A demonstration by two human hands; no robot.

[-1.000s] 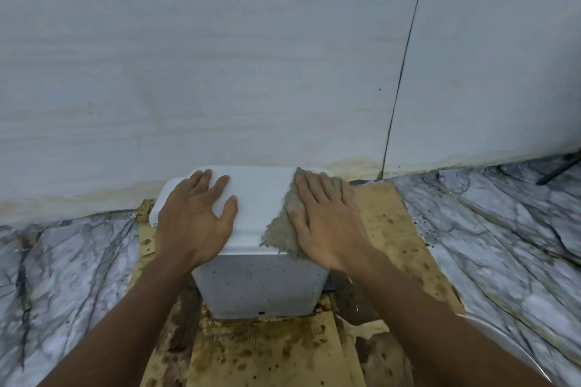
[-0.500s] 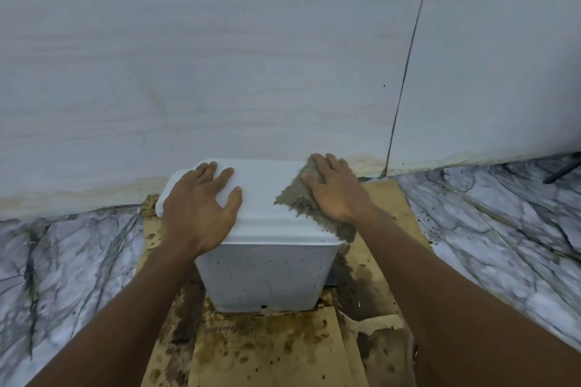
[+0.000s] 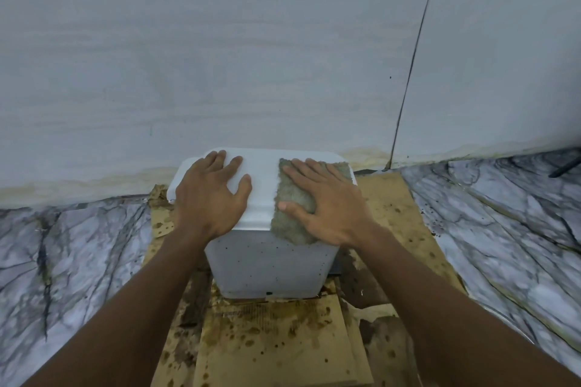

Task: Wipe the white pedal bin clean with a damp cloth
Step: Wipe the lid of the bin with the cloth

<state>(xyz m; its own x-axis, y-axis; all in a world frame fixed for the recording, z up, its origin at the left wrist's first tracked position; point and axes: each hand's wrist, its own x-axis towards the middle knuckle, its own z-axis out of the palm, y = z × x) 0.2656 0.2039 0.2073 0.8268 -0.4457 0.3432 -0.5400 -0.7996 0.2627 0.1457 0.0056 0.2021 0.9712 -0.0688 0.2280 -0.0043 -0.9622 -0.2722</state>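
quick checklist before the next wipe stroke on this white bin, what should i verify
1. The cloth lies flat under the right hand on the lid: ok.
2. The left hand presses the lid, steadying it: ok.
3. The lid is closed: ok.
4. The front wall is clean: not ok, dark specks show.
5. The cloth is damp enough: cannot tell.
6. The bin stands upright on the stained cardboard: ok.
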